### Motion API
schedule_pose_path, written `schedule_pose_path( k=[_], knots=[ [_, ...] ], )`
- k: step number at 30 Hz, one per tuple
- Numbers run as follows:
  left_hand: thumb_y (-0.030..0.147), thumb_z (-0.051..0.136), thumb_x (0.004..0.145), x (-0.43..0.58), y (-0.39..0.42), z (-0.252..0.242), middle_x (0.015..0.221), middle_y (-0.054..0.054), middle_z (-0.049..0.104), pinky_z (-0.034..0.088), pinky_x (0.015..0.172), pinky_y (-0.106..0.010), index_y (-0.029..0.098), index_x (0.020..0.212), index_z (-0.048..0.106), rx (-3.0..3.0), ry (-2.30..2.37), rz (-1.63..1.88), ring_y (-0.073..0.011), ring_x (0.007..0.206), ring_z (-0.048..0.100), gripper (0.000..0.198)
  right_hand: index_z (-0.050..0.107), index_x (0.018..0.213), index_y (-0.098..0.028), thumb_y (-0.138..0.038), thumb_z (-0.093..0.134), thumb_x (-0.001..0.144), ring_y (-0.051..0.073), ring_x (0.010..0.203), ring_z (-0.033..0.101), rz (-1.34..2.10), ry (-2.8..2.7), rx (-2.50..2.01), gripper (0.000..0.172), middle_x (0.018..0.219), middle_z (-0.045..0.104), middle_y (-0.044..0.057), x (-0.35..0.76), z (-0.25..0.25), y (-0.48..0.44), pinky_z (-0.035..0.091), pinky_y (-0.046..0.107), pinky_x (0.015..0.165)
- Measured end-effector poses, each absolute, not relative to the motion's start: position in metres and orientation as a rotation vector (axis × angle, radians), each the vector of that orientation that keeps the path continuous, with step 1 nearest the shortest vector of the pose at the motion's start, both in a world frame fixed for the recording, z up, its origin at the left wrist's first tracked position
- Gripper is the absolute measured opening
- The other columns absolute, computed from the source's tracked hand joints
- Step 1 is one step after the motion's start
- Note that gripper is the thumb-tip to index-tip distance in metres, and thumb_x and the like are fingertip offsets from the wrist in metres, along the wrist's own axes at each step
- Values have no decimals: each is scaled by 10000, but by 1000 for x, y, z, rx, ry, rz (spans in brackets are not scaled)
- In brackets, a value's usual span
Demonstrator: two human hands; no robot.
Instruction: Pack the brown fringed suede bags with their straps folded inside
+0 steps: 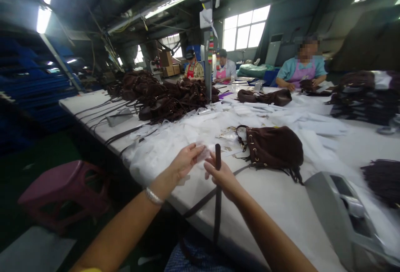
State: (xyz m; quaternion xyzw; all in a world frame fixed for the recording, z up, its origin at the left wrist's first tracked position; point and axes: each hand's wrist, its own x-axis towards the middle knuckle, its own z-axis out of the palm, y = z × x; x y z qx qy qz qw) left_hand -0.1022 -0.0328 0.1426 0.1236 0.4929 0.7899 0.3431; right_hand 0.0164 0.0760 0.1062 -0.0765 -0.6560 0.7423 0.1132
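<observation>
Forearms [125, 226], left fingers [194, 151] pinching film [203, 154], right [212, 170] holding strap [218, 209]

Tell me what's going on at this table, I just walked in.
Someone's left hand pinches a pale, filmy piece, while their right hand holds a dark strap that hangs down by the edge of the table. A brown bag lies to the right of the hands, and a heap of brown bags sits farther back. Across the way, a person in a teal shirt has their hands on a dark item.
</observation>
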Motion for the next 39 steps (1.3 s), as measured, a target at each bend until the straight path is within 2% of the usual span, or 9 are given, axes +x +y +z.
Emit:
schedule_pose_path(
  k=[4,7,10,13,17,21,26,33,39],
  knots=[
    [87,682,833,-78,-47,124,893,-42,733,562,788,-169,131,913,690,238,1148,2100,-94,782,699,92,722,837,-143,-485,710,769,85,517,410,2083,-2127,-334,349,671,585,15,49,96,71,288,228,481],
    [85,671,839,-81,-53,123,851,-21,729,565,736,-162,140,899,687,199,1091,2110,-84,741,693,83,718,1011,-168,-488,669,809,98,502,367,1984,-2051,-498,382,545,455,-39,68,90,73,268,234,482],
    [87,689,824,-76,-52,127,877,-30,732,579,709,-199,143,973,685,224,1059,2076,-108,741,697,159,545,1347,-221,-467,675,816,122,570,456,1928,-1937,-447,599,639,532,-33,73,95,74,352,247,549],
    [86,708,809,-65,-52,135,937,-44,736,584,727,-212,158,1058,675,352,1062,2040,-125,785,704,261,422,1439,-269,-453,725,775,116,616,508,2118,-1916,-194,753,870,623,8,68,103,67,391,249,571],
    [31,658,827,-67,-62,146,939,-47,739,591,732,-191,135,1049,680,355,1062,2090,-118,801,713,246,661,1112,-166,-484,728,776,78,517,390,2324,-2036,-143,467,661,519,-31,68,103,53,277,216,472],
    [64,557,914,-89,-85,159,858,-32,741,590,691,-148,125,1155,652,198,961,2229,-82,723,713,266,666,778,-140,-519,709,793,77,528,348,2310,-2193,-107,382,575,427,-47,83,96,40,242,223,483],
    [92,564,927,-119,-114,170,926,-15,757,578,738,-117,160,1148,674,97,1082,2394,-70,758,717,257,638,760,-156,-543,679,812,93,594,385,2376,-2299,-17,393,621,444,-40,104,92,28,280,219,538],
    [84,755,751,-167,-148,149,964,17,749,544,703,-114,217,993,719,164,1565,2588,-48,730,680,278,684,855,-159,-561,741,733,101,570,394,2496,-2276,-149,424,613,494,-32,95,79,31,278,223,536],
    [238,792,717,-185,-201,122,883,-30,740,426,519,-102,166,999,722,220,2296,2236,-72,666,632,299,640,701,-155,-566,688,776,124,604,422,2221,-2224,-478,421,610,515,-11,74,79,47,306,239,559]
  ],
)
